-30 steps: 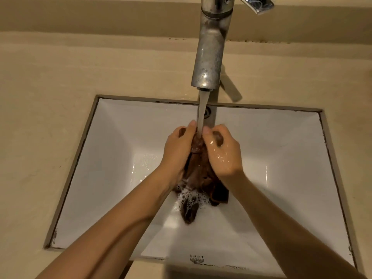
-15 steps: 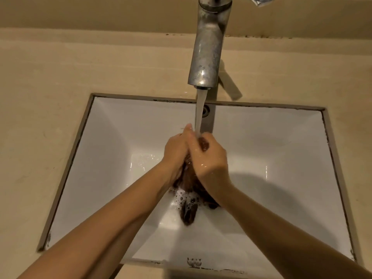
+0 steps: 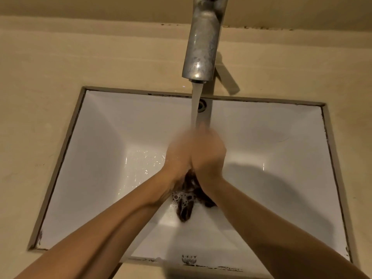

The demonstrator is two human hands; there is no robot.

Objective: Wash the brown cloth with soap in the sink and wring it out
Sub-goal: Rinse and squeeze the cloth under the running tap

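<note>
Beige stone worktop [image 3: 40,77] surrounds a white rectangular sink [image 3: 100,158] set into it, with a low ledge of the same colour along the back. Over the far edge of the basin hangs a dull metal tap [image 3: 203,47], and a stream of water [image 3: 196,105] runs from it past the round overflow hole [image 3: 202,103] in the back wall. The stream lands on our two hands, which meet in the middle of the basin.

Our left grip [image 3: 179,152] and our right grip [image 3: 209,156] are pressed together side by side, both clenched round the brown cloth [image 3: 187,210]. Both are smeared by motion, the left more so, and we cannot make out single fingers. The wet, dark cloth is bunched between the palms. Its loose end hangs out below the heels of the hands and touches the sink floor. Soap suds [image 3: 183,198] cling to the cloth just under the wrists. Water glistens on the basin floor to the left of the hands. A small printed mark [image 3: 189,259] sits on the near rim of the sink.
</note>
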